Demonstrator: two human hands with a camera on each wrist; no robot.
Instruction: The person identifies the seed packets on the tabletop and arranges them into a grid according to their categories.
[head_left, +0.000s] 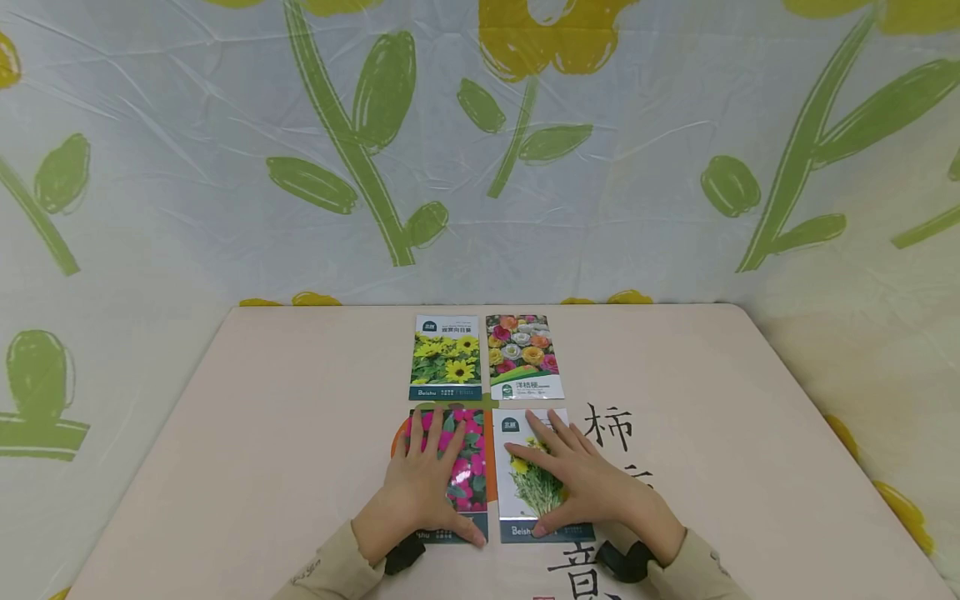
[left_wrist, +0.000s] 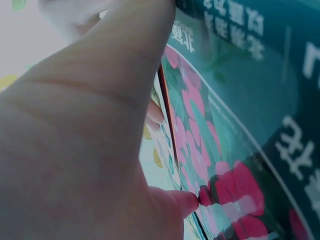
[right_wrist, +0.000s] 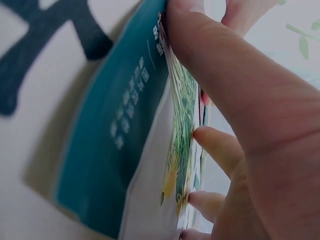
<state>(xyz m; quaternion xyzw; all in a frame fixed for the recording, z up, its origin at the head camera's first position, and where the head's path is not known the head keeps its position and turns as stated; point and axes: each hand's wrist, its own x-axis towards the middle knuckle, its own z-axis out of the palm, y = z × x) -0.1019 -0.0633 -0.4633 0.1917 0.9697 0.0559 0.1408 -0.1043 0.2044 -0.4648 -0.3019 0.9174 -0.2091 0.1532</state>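
My left hand [head_left: 422,492] rests on a seed packet with pink flowers [head_left: 472,471], its fingers spread over the picture and its thumb on the dark lower band. To the right, my right hand [head_left: 588,483] lies with spread fingers on a white seed packet with a yellow-flowered green plant [head_left: 531,492]. Its thumb touches that packet's teal band [right_wrist: 110,120]. Beyond the fingertips lie two more packets: one with yellow sunflowers [head_left: 446,358] on the left, one with mixed-colour blooms [head_left: 523,354] on the right. The packets form a two-by-two block with narrow gaps.
A pale pink table [head_left: 285,417] carries black printed characters [head_left: 609,427] right of the packets. An orange and green print shows partly under them. Behind the table hangs a white cloth [head_left: 637,167] with yellow flowers and green leaves. Black straps [head_left: 626,562] sit at both wrists.
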